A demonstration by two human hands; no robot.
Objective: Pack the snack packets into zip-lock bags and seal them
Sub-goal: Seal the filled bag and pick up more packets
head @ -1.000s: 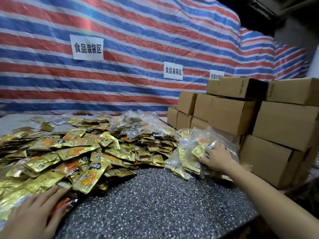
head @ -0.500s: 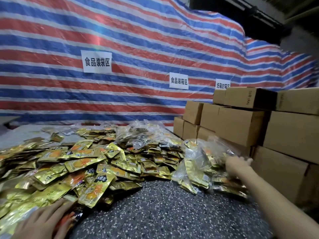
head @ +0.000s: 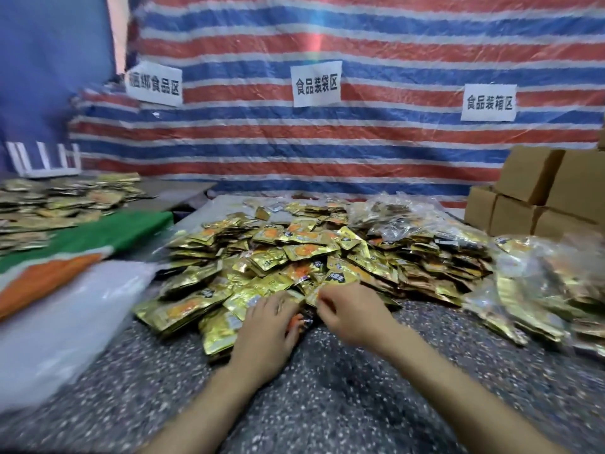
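Note:
A big heap of gold snack packets (head: 294, 257) covers the middle of the speckled table (head: 327, 388). My left hand (head: 268, 332) lies on the heap's near edge, fingers stretched over a few packets. Close beside it, my right hand (head: 347, 316) has its fingers curled and pinches the edge of one gold packet (head: 312, 296). Filled zip-lock bags (head: 540, 290) lie at the right, and more filled bags (head: 386, 214) sit behind the heap. A stack of clear empty bags (head: 65, 316) lies at the left.
Cardboard boxes (head: 540, 198) are stacked at the right rear. A green and orange sack (head: 82, 250) lies at the left, with another spread of packets (head: 65, 198) and a white rack (head: 42, 158) beyond it. A striped tarp (head: 327, 142) closes off the back.
My right hand left the filled bag at the right and came over to the heap beside my left hand. The view swung to the left.

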